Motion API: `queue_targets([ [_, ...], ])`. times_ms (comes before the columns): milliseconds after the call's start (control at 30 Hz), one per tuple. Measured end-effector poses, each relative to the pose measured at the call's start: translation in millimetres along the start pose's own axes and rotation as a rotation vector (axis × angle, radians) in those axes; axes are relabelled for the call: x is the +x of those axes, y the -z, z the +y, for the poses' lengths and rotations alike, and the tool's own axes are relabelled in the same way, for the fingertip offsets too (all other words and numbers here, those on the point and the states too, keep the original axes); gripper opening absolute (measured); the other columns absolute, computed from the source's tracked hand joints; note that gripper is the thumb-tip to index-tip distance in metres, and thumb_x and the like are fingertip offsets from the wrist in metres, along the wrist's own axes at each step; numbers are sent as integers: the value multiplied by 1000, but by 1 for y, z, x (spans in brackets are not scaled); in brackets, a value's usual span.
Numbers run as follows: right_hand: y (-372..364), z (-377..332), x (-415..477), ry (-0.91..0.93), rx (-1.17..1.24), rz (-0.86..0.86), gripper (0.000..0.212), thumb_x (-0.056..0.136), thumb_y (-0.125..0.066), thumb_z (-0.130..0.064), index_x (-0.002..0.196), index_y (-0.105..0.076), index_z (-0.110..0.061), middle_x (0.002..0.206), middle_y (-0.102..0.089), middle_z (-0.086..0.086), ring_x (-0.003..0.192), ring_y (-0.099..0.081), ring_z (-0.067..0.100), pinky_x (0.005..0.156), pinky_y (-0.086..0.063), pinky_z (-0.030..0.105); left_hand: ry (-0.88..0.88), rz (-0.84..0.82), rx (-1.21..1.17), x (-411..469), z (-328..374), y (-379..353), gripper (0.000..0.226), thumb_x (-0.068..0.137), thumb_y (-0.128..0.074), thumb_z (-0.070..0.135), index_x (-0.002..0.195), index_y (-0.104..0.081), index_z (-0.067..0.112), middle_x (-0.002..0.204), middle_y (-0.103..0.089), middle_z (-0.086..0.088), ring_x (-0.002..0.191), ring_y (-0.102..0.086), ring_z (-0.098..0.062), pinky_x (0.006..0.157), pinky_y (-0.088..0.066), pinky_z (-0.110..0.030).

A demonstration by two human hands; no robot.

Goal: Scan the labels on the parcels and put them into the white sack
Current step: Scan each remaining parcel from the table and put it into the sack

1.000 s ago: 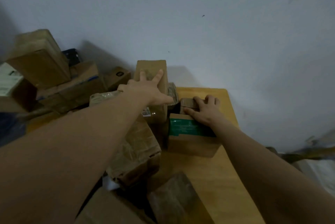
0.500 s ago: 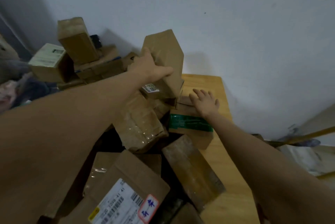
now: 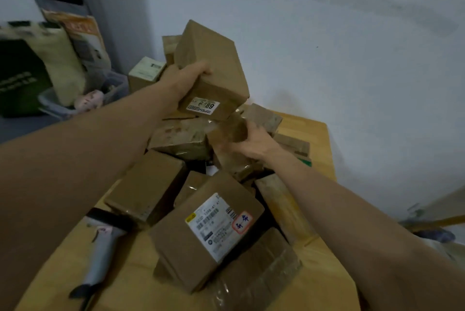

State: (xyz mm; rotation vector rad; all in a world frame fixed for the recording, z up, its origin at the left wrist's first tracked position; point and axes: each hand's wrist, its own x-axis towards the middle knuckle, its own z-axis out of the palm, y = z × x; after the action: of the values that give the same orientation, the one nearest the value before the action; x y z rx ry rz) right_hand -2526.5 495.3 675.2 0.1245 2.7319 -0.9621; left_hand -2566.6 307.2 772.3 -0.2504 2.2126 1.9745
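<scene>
1. Nearest me, a grey scanner [image 3: 100,255] lies on the wooden table [image 3: 324,273], left of a brown parcel [image 3: 186,247] lying with its big white label [image 3: 216,227] face up.
2. Farther in, my right hand [image 3: 254,142] is against a tape-wrapped parcel [image 3: 227,131] in the heap; motion blur hides whether my fingers grip it.
3. Beyond that, my left hand [image 3: 186,81] grips a brown box [image 3: 216,64] by its left edge, holding it tilted above the heap, its small label [image 3: 203,105] toward me.
</scene>
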Motion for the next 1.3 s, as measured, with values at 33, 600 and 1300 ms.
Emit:
queue_targets([
  [33, -6, -11, -2, -28, -151, -7, 130, 56, -72, -78, 154, -6, -24, 149, -29, 12, 136, -35, 35, 105, -40, 48, 17, 16, -39, -8, -4, 12, 75, 73, -73, 40, 135, -42, 15, 106, -63, -7, 81, -67, -22, 50, -54, -27],
  [600, 23, -116, -15, -12, 342, 221, 72, 50, -65, -53, 115, -61, -22, 119, -60, 3, 105, -57, 22, 79, -53, 34, 553, 6, 15, -84, -143, 165, 62, 79, -59, 40, 134, -41, 18, 135, -42, -22, 117, -45, -44, 102, -34, -61],
  [1300, -91, -247, -59, 642, 238, 5, 116, 59, -83, -37, 151, -14, -24, 139, -32, 9, 131, -34, 33, 107, -38, 46, -36, 307, -247, -140, -55, 194, 58, 75, -63, 65, 115, -57, 22, 94, -67, 10, 89, -63, -9, 78, -49, -30],
])
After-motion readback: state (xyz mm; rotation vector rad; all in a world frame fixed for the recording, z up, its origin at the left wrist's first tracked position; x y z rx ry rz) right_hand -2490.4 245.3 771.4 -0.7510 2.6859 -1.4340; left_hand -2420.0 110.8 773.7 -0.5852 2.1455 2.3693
